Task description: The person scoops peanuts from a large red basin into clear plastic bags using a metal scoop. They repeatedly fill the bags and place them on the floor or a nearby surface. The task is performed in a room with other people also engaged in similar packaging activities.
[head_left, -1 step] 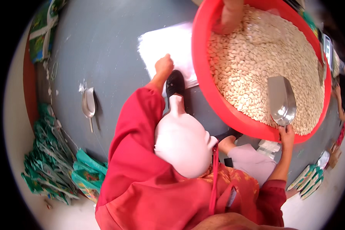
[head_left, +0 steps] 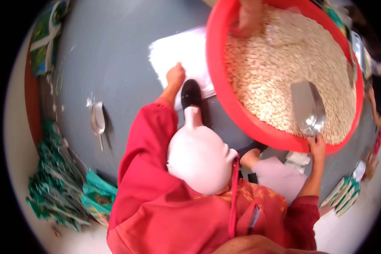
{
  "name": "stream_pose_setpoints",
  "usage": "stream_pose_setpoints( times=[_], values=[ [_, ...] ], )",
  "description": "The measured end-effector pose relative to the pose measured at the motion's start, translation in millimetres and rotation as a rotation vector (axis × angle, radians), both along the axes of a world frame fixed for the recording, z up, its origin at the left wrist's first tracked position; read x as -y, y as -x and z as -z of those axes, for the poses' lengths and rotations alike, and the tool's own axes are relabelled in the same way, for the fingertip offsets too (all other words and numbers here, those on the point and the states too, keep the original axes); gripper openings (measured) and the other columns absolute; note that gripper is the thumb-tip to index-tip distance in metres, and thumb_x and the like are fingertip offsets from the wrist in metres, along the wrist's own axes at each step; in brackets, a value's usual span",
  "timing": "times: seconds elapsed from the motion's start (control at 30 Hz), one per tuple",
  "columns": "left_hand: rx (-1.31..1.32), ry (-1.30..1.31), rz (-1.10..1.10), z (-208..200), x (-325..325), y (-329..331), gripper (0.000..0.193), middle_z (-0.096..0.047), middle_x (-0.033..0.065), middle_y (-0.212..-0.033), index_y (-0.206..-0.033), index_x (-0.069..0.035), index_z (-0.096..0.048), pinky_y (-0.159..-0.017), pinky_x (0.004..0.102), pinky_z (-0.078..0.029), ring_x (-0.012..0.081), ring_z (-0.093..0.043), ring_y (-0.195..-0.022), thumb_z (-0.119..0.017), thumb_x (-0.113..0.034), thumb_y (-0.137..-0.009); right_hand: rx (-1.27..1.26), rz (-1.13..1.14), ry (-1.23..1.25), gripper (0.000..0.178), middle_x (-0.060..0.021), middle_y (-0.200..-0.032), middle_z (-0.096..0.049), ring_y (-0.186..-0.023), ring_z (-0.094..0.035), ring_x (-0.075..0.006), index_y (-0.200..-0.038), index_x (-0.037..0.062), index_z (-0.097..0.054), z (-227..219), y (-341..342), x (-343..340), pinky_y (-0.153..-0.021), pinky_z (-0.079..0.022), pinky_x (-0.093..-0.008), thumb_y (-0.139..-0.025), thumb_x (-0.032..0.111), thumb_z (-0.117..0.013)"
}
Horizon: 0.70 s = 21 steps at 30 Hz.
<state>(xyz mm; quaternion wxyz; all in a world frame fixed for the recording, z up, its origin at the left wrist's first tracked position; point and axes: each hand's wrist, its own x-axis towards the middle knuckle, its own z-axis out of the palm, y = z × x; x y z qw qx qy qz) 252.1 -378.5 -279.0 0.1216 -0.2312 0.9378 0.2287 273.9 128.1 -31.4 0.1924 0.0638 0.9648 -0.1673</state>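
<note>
My right hand [head_left: 317, 146] is closed round the handle of a metal scoop [head_left: 305, 103]. The scoop rests over the pale, flat seeds [head_left: 266, 80], which look like pumpkin seeds, near the close rim of a big red tub [head_left: 218, 63]. My left hand [head_left: 176, 75] is closed above a stack of white, shiny sheets or bags [head_left: 180, 48] on the floor; whether it pinches one cannot be made out. Between my arms sits a pale, rounded, funnel-like thing [head_left: 201, 158] with a narrow neck, with a red cord at its side.
Another person's blurred hand [head_left: 247, 19] is at the tub's far left. A second metal scoop [head_left: 98, 119] lies on the grey floor [head_left: 118, 55] to the left. Green printed bags [head_left: 55, 182] are heaped at the lower left; more bags [head_left: 345, 194] lie at the right.
The whole scene sits slightly further left in the picture. Both hands and the scoop keep nearly the same places relative to the tub and sheets.
</note>
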Motion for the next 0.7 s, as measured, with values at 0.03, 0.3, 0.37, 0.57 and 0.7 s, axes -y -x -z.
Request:
stream_pose_setpoints(
  times=[0.03, 0.3, 0.37, 0.57, 0.7],
  values=[
    [-0.074, -0.085, -0.072, 12, 16, -10, 0.016, -0.057, 0.0173, -0.072, -0.080, -0.007, -0.050, -0.059, 0.0458, -0.040, 0.0358, -0.054, -0.069, -0.039, -0.018, -0.077, 0.014, 0.022, 0.014, 0.021, -0.0085, -0.063, -0.050, -0.056, -0.047, -0.0170, -0.082, -0.0016, -0.051, -9, 2, 2, -0.054, -0.038, -0.0284, -0.069, 0.014, -0.058],
    [-0.546, -0.353, -0.103, -137, 41, -14, 0.008, -0.049, 0.0054, -0.051, -0.070, -0.003, -0.049, -0.045, 0.0261, -0.038, 0.0115, -0.046, -0.047, -0.048, -0.010, -0.074, 0.170, -0.117, -0.378, 0.029, -0.0202, -0.077, -0.057, -0.075, -0.055, -0.0331, -0.080, -0.0005, -0.058, -103, 24, 8, -0.064, -0.042, -0.0389, -0.065, 0.024, -0.059],
    [-0.540, -0.474, -0.050, -190, 31, -11, 0.009, -0.048, 0.0038, -0.051, -0.069, -0.003, -0.049, -0.044, 0.0243, -0.037, 0.0097, -0.045, -0.046, -0.048, -0.009, -0.075, 0.209, -0.202, -0.493, 0.028, -0.0202, -0.079, -0.058, -0.077, -0.056, -0.0329, -0.080, 0.0002, -0.059, -85, 29, 13, -0.066, -0.043, -0.0396, -0.066, 0.024, -0.057],
    [-0.610, -0.832, 0.157, -329, -13, -6, 0.013, -0.045, 0.0046, -0.055, -0.067, -0.001, -0.047, -0.043, 0.0219, -0.031, 0.0097, -0.038, -0.046, -0.043, -0.007, -0.077, 0.099, -0.120, -0.469, 0.028, -0.0163, -0.087, -0.059, -0.081, -0.058, -0.0292, -0.083, 0.0026, -0.061, 47, 50, 30, -0.068, -0.046, -0.0384, -0.070, 0.026, -0.054],
    [-0.575, -1.089, 0.240, -384, -43, -6, 0.012, -0.046, 0.0066, -0.054, -0.070, -0.001, -0.047, -0.043, 0.0225, -0.032, 0.0117, -0.039, -0.044, -0.041, -0.007, -0.079, 0.032, -0.268, -0.438, 0.029, -0.0130, -0.091, -0.060, -0.084, -0.058, -0.0243, -0.082, 0.0030, -0.062, -30, 31, 81, -0.067, -0.046, -0.0344, -0.073, 0.028, -0.051]
  ],
)
